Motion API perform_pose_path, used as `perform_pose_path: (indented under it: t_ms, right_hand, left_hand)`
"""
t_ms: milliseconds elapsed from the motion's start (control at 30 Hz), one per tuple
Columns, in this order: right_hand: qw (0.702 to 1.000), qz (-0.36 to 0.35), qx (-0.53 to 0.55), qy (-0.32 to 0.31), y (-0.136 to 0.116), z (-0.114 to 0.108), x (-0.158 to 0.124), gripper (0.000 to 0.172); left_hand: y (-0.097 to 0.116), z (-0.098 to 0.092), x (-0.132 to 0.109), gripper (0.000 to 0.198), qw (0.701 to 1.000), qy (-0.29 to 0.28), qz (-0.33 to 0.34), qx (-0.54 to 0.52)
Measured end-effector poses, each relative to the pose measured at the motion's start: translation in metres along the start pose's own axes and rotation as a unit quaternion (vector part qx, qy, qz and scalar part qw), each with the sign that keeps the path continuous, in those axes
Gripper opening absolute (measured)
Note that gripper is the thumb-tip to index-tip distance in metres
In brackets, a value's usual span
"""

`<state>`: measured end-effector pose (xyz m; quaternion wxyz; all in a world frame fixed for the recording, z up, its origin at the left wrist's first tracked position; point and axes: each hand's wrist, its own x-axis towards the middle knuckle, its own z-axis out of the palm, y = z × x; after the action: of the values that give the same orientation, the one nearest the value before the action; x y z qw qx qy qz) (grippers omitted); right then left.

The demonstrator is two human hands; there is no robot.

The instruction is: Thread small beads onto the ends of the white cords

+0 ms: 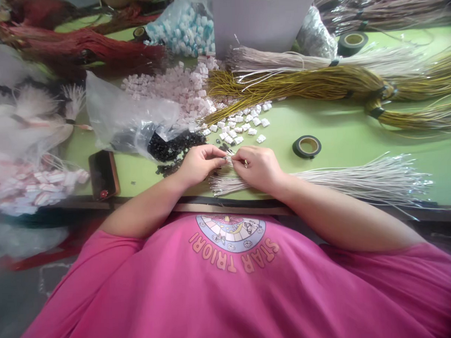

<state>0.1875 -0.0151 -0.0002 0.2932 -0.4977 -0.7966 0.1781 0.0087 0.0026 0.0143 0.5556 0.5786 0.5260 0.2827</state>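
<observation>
My left hand is closed in a pinch, with a tiny dark piece just showing at its fingertips. Close beside it, my right hand pinches the end of a white wire, fingers curled in. Under and beyond my right forearm lies a loose bundle of white wires with shiny tips. A heap of small black plastic pieces is just past my left hand. White plastic connectors are scattered beyond both hands. Whether the wire and the dark piece touch, I cannot tell.
A roll of black tape lies to the right, with yellow-green wire bundles behind it. A phone lies at the left near the table edge. A clear plastic bag and red wires are farther back.
</observation>
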Motion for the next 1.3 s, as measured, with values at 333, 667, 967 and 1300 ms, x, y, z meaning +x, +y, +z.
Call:
perform_pose_path:
  t_ms: [333, 667, 967, 1300]
  right_hand:
    - [0.999, -0.015, -0.041, -0.004, -0.003, 0.002, -0.003, 0.023]
    - [0.998, -0.005, -0.04, -0.042, -0.001, 0.0, 0.001, 0.023]
    - [0.963, -0.083, -0.133, -0.219, -0.018, -0.008, -0.004, 0.027]
    - [0.951, -0.06, -0.137, -0.27, -0.014, -0.014, 0.004, 0.027]
  left_hand:
    - [-0.003, 0.001, 0.001, 0.024, 0.999, -0.019, 0.03, 0.002]
    - [-0.005, -0.002, 0.003, 0.016, 0.983, 0.0, 0.119, 0.142]
    - [-0.007, -0.002, 0.013, 0.017, 0.943, 0.068, 0.167, 0.281]
    - [0.002, -0.027, -0.004, 0.016, 0.929, -0.043, 0.169, 0.328]
